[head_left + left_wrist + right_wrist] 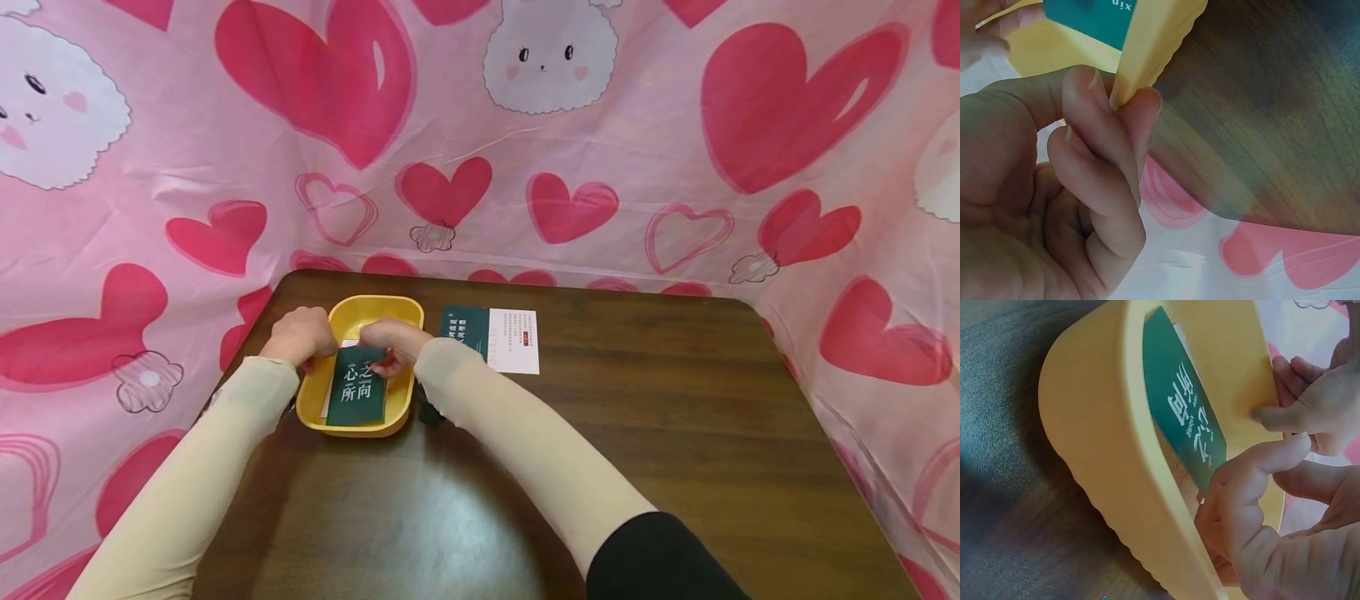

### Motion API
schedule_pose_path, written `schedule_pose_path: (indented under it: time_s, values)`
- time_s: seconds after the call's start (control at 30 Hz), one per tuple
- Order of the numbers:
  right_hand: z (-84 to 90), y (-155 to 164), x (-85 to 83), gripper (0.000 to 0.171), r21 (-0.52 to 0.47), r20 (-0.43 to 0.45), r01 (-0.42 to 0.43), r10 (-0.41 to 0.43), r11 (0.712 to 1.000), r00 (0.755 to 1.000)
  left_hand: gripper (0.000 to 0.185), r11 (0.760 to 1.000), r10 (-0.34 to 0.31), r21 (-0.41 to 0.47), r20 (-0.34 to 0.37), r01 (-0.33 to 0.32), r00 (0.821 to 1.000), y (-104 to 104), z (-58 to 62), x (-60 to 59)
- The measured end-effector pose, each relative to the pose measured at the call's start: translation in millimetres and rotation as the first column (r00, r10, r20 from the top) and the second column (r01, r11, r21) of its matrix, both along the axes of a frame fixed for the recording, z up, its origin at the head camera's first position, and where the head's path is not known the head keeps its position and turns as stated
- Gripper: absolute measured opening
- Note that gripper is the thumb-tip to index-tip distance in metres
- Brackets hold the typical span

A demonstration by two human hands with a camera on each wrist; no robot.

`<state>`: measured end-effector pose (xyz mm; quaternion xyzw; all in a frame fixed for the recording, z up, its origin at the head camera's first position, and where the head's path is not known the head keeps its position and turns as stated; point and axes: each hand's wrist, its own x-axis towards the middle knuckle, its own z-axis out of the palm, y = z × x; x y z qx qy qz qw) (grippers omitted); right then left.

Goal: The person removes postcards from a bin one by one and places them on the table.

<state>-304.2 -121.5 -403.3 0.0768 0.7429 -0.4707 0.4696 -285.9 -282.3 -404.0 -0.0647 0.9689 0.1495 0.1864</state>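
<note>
A yellow plastic basket (375, 309) stands at the table's left side. Its rim is pinched by my left hand (302, 335), thumb against curled fingers (1100, 181) in the left wrist view. Inside lies a dark green card (356, 398) with white Chinese characters, on top of a paler card or paper that shows along its left edge. My right hand (395, 342) reaches over the basket's right side, its curled fingers at the upper end of the green card. In the right wrist view those fingers (1235, 494) cover that end, so their exact hold is partly hidden.
Right of the basket lie another green card (465, 327) and a white card with printed text (513, 342). A small dark object (430, 414) sits beside the basket, partly under the right forearm. Pink heart-patterned cloth (450, 125) hangs around the brown wooden table (660, 417).
</note>
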Motion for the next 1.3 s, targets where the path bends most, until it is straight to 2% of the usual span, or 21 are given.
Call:
schedule_pose_path:
  time_s: [0.17,0.27,0.4,0.53,0.67,0.73,0.97,1.1,1.2,1.3]
  values:
    - [-0.5,4,1.7,0.012,-0.012,-0.025,0.011,-0.012,1.0,1.0,0.035,1.0,-0.004,-0.006,-0.002,0.004,1.0,0,0.4,0.6]
    - [1.8,1,4.6,0.01,0.062,-0.071,-0.019,0.024,0.998,0.997,0.035,1.0,-0.008,-0.015,-0.002,0.008,1.0,0,0.5,0.1]
    - [8.5,-9,10.2,0.017,0.255,-0.119,-0.079,0.112,0.964,0.987,0.035,1.0,-0.009,-0.02,0.008,0.009,1.0,0,0.6,-1.0]
    - [12.4,-14,12.8,0.035,0.346,-0.128,-0.128,0.181,0.93,0.975,0.034,1.0,-0.01,-0.021,0.011,0.01,1.0,1,-0.1,-1.4]
    - [14.9,-14,14.6,0.051,0.37,-0.132,-0.168,0.231,0.914,0.964,0.033,1.0,-0.01,-0.024,0.011,0.01,1.0,0,-0.8,-1.9]
    - [16.0,-15,16.3,0.053,0.378,-0.142,-0.172,0.24,0.91,0.96,0.032,1.0,-0.012,-0.025,0.012,0.012,1.0,0,-0.8,-2.4]
    - [16.4,-19,22.5,0.045,0.378,-0.168,-0.167,0.245,0.911,0.955,0.029,0.999,-0.022,-0.028,0.018,0.023,1.0,-1,-0.3,-3.1]
    - [13.6,-20,24.5,0.033,0.368,-0.203,-0.156,0.243,0.917,0.949,0.028,1.0,-0.021,-0.023,0.016,0.021,1.0,-2,0.6,-2.5]
    - [9.2,-17,26.4,0.022,0.342,-0.251,-0.139,0.233,0.929,0.94,0.028,0.999,-0.022,-0.022,0.015,0.022,1.0,-2,0.6,-2.6]
    - [5.1,-13,28.9,0.016,0.277,-0.316,-0.108,0.197,0.955,0.928,0.027,0.999,-0.029,-0.029,0.007,0.029,1.0,-2,0.6,-3.1]
